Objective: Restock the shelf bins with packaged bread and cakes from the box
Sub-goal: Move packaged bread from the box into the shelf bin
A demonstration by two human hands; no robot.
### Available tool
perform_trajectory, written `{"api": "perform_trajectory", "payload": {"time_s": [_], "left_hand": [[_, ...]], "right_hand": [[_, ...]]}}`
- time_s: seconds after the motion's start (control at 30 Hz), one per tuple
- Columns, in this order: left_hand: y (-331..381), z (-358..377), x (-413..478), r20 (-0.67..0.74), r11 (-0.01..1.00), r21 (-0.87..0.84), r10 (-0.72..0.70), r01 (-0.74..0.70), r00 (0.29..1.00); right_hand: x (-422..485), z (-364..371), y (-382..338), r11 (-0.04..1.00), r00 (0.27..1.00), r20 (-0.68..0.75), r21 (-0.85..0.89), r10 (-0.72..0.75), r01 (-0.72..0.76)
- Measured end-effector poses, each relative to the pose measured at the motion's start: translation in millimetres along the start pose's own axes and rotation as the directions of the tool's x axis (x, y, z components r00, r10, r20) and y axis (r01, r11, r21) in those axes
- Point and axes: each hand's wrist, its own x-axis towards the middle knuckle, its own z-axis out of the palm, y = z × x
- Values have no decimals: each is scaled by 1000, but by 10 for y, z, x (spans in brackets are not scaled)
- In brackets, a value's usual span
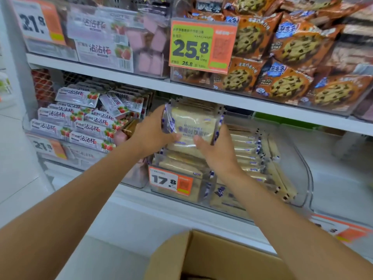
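Observation:
Both my hands hold a clear packet of pale sliced bread [193,126] with purple print, over the clear shelf bin [302,178] on the lower shelf. My left hand [153,134] grips its left edge, my right hand [216,150] grips its lower right side. Below the packet, the bin holds several more of the same bread packets [250,158], stacked flat and on edge. The brown cardboard box [201,257] stands open at the bottom of the view, and its contents are hidden.
A 17.8 price tag [170,181] hangs on the bin's front. Left of it is a bin of strawberry snack packs [84,122]. The upper shelf [201,91] carries orange cookie bags [282,57] behind a 25.8 tag [201,45].

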Motion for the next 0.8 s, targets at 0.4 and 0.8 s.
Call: {"api": "perform_trajectory", "payload": {"time_s": [0.4, 0.8], "left_hand": [[-31, 124, -245, -185, 959, 256, 169, -119, 968], [567, 1168, -1974, 122, 1000, -31, 7, -3, 993]], "right_hand": [[-116, -180, -61, 995, 993, 62, 32, 96, -99], [-1647, -913, 471, 921, 993, 63, -370, -104, 120]]}}
